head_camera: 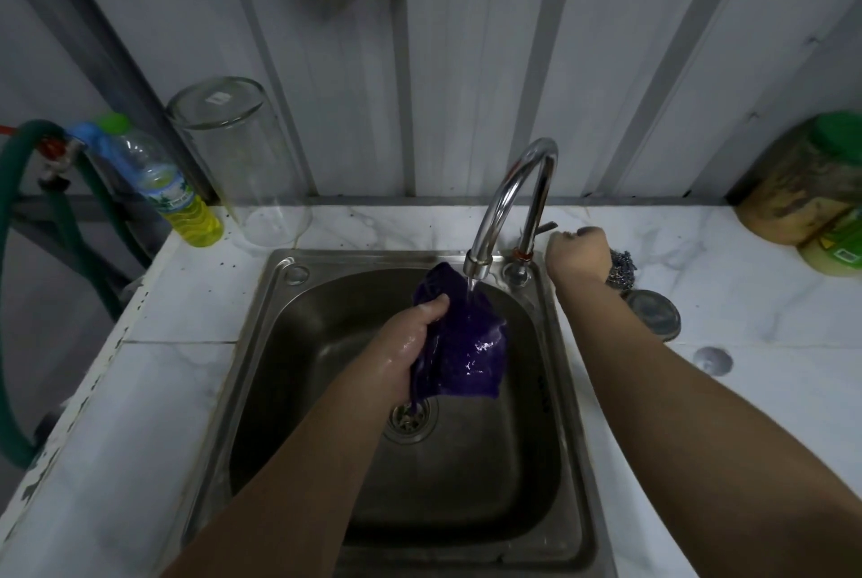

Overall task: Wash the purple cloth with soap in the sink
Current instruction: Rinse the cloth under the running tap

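A person's left hand (pixel 410 346) holds a wet purple cloth (pixel 462 344) over the steel sink (pixel 280 297), directly under a thin stream of water running from the curved chrome faucet (pixel 508 200). The grip is closed around the cloth's left edge, thumb pressed on its upper part; most of the fabric hangs to the right of the hand and a little beyond it. The cloth's long axis runs roughly up and down, its top corner pointing toward the faucet spout and a thin tail dangling toward the drain (pixel 410 419) below.

The right hand (pixel 576 251) is curled into a closed grip at the faucet's base, seemingly on the small lever there, though the lever is mostly hidden. Just beside it on the white marble desk (pixel 746 297) lies a steel scourer (pixel 620 267). At the back left stand a bottle of yellow liquid (pixel 182 200) and an upturned glass (pixel 242 162).
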`<state>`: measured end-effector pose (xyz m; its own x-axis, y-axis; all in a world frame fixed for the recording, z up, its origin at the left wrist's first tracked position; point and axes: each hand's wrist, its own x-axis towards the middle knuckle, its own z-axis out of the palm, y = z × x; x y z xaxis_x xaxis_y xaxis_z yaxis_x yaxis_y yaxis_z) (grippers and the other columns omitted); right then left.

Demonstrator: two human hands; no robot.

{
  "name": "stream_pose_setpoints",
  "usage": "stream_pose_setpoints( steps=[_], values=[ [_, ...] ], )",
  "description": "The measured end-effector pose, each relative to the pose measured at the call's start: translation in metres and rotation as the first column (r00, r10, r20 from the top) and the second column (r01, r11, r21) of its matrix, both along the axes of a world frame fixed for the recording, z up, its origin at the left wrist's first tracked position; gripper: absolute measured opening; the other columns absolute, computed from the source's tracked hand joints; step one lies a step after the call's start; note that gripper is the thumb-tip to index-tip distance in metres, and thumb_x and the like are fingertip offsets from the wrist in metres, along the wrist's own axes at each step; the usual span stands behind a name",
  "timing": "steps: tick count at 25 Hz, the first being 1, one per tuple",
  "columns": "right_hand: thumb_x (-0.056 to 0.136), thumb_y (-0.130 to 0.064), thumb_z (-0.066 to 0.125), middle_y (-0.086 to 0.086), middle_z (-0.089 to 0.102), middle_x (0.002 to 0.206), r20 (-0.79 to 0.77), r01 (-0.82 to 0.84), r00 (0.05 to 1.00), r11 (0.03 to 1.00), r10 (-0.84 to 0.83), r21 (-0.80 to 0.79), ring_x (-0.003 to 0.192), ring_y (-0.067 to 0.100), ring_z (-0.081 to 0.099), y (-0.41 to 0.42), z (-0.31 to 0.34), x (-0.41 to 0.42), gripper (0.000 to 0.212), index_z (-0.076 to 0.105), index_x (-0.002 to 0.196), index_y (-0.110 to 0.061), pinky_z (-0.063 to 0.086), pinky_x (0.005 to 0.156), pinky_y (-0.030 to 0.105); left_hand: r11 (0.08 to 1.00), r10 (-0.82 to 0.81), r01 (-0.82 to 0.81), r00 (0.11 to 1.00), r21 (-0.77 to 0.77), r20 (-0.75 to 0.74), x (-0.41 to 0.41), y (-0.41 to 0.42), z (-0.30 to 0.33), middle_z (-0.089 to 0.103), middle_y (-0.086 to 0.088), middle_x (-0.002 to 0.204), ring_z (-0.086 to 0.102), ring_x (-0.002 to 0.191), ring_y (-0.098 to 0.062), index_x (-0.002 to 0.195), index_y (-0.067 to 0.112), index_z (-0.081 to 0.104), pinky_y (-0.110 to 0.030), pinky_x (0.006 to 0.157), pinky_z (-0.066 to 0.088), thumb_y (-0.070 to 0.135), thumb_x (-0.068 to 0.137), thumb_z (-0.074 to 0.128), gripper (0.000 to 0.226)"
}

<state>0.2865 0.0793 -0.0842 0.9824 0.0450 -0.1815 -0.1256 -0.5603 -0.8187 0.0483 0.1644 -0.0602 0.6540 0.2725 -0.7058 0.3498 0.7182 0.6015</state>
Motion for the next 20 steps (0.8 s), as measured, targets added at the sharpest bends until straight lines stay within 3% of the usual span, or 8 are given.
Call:
stream_pose_setpoints(
  steps=[2,4,7,10,12,16,20],
  values=[
    [0.098,-0.021,0.052,0.021,0.063,0.133,0.035,-0.116,0.993,0.993,0.117,-0.020,0.123,0.039,0.058,-0.005,-0.002,-0.008,0.042,0.056,0.134,-0.002,0.045,0.104,0.040,1.000,-0.004,0.004,1.000,0.013,-0.005,-0.002,-0.002,0.003,0.080,-0.013,0.103,0.077,0.093,-0.032,0.120,0.013,0.066,-0.045,0.079,0.060,0.038,0.095,0.063,0.035],
    [0.101,-0.010,0.048,0.016,0.052,0.149,0.155,-0.323,0.929,0.941,0.336,-0.102,0.134,0.036,0.050,-0.008,0.001,-0.012,0.045,0.048,0.146,-0.008,0.038,0.113,0.039,1.000,-0.008,0.009,1.000,0.025,-0.005,-0.003,-0.003,0.005,0.081,-0.013,0.101,0.077,0.092,-0.033,0.117,0.014,0.066,-0.045,0.077,0.061,0.038,0.096,0.063,0.032],
    [0.094,0.007,0.049,0.011,0.043,0.157,0.186,-0.540,0.740,0.735,0.647,-0.410,0.138,0.035,0.046,-0.007,0.006,-0.004,0.060,0.044,0.149,-0.015,0.037,0.116,0.046,0.999,-0.001,0.001,1.000,0.035,0.003,0.000,-0.004,0.008,0.081,-0.013,0.102,0.077,0.094,-0.033,0.116,0.012,0.068,-0.046,0.081,0.060,0.038,0.097,0.061,0.033],
    [0.089,0.009,0.055,0.011,0.039,0.158,0.080,-0.526,0.671,0.549,0.738,-0.649,0.140,0.038,0.041,-0.005,0.006,0.000,0.065,0.041,0.150,-0.010,0.033,0.118,0.047,0.999,-0.002,0.001,1.000,0.050,0.005,0.002,-0.005,0.010,0.081,-0.014,0.103,0.077,0.095,-0.034,0.118,0.011,0.068,-0.047,0.085,0.060,0.039,0.097,0.061,0.035],
    [0.088,0.010,0.056,0.013,0.039,0.156,0.055,-0.524,0.677,0.533,0.734,-0.664,0.142,0.038,0.034,-0.001,0.005,-0.002,0.063,0.042,0.147,-0.005,0.030,0.120,0.046,0.998,-0.001,0.001,1.000,0.057,0.003,0.003,-0.005,0.010,0.080,-0.014,0.104,0.077,0.095,-0.034,0.119,0.011,0.067,-0.048,0.086,0.059,0.039,0.097,0.061,0.036],
    [0.088,0.003,0.062,0.018,0.044,0.145,0.077,-0.512,0.718,0.599,0.692,-0.616,0.135,0.033,0.037,0.004,0.005,-0.004,0.052,0.047,0.137,0.004,0.033,0.117,0.041,0.998,0.015,-0.015,1.000,0.062,0.007,0.002,-0.003,0.010,0.081,-0.013,0.102,0.077,0.092,-0.033,0.118,0.014,0.067,-0.048,0.081,0.060,0.040,0.095,0.062,0.035],
    [0.087,0.002,0.061,0.020,0.046,0.141,0.071,-0.524,0.713,0.597,0.698,-0.608,0.132,0.034,0.040,0.000,0.010,-0.008,0.049,0.048,0.134,0.005,0.035,0.115,0.043,0.997,0.006,-0.008,1.000,0.072,0.016,0.003,-0.003,0.009,0.081,-0.012,0.098,0.078,0.088,-0.032,0.116,0.014,0.068,-0.045,0.074,0.060,0.040,0.096,0.061,0.033]
  ],
)
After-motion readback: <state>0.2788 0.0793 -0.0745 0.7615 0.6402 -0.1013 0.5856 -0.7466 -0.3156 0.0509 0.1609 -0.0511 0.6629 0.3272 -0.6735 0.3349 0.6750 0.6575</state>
